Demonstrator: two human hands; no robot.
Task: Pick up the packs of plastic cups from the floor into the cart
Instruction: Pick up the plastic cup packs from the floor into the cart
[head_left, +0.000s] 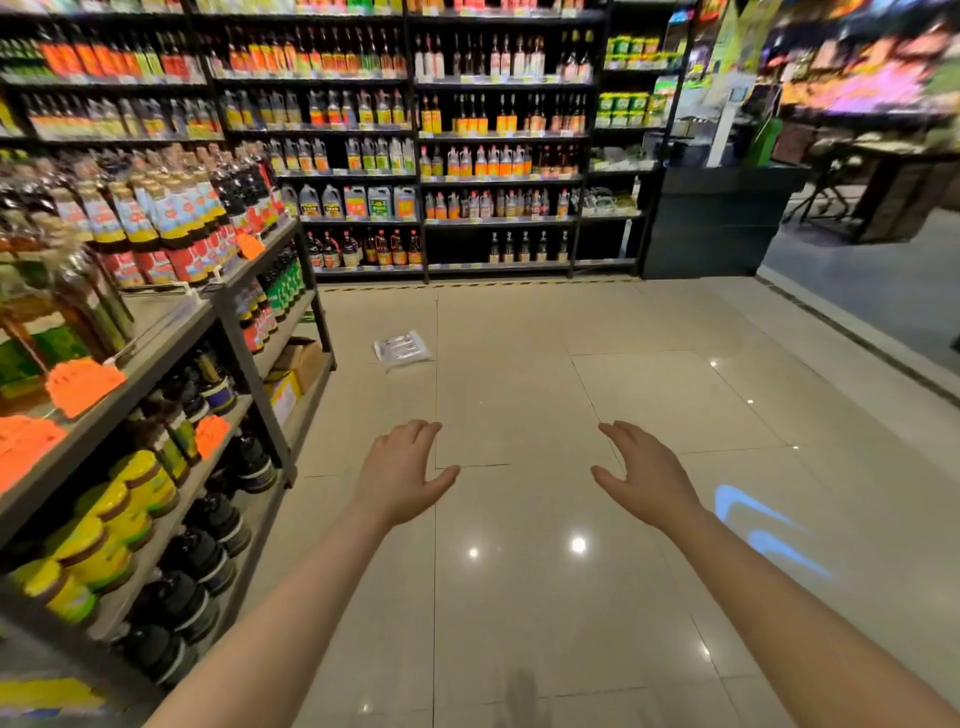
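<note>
One clear pack of plastic cups (402, 349) lies flat on the beige tiled floor, near the end of the left shelf unit. My left hand (400, 470) and my right hand (644, 473) are stretched out in front of me over the floor, palms facing each other, fingers apart, both holding nothing. The pack is well ahead of my left hand, not touched. No cart is in view.
A grey shelf unit (249, 332) with bottles and jars runs along the left. A tall rack of sauce bottles (457, 156) closes the far side. A dark counter (722, 218) stands at the back right, with a darker floor strip beyond it.
</note>
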